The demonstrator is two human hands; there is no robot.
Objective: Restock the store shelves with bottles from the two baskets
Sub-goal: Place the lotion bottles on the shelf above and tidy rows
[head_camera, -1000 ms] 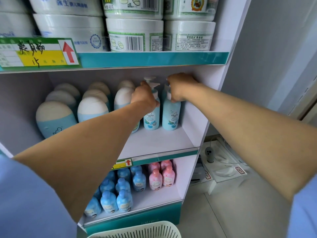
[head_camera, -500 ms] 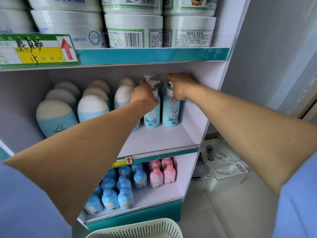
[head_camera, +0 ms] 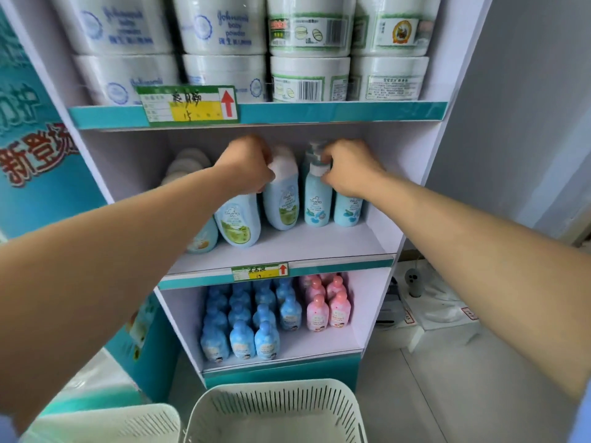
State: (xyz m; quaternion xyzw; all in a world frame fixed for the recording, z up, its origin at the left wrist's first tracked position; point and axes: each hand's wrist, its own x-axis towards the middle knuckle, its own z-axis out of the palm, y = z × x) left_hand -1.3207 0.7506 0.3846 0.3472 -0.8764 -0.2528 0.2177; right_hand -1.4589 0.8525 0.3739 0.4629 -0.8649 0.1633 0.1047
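Note:
On the middle shelf (head_camera: 287, 247) stand white-capped blue bottles and two blue pump bottles. My left hand (head_camera: 246, 164) curls over the cap of a white-capped bottle (head_camera: 238, 222), beside a taller one (head_camera: 281, 199). Covering the top of the rightmost pump bottle (head_camera: 348, 209) is my right hand (head_camera: 347, 169), and its fingertips pinch the collar of the neighbouring pump bottle (head_camera: 316, 199). Two white slotted baskets sit on the floor below, one in the middle (head_camera: 275, 391) and one at the left (head_camera: 105, 420). No bottles show inside them.
Large white tubs (head_camera: 307, 75) fill the top shelf. Small blue bottles (head_camera: 243, 330) and pink bottles (head_camera: 326, 305) pack the bottom shelf. A teal display panel (head_camera: 28, 139) stands at the left. Boxed goods (head_camera: 431, 302) lie on the floor at the right.
My left hand has moved left from the pump bottle to the white-capped bottle. My right hand has stayed at the pump bottles. The view has pulled back, and both baskets show.

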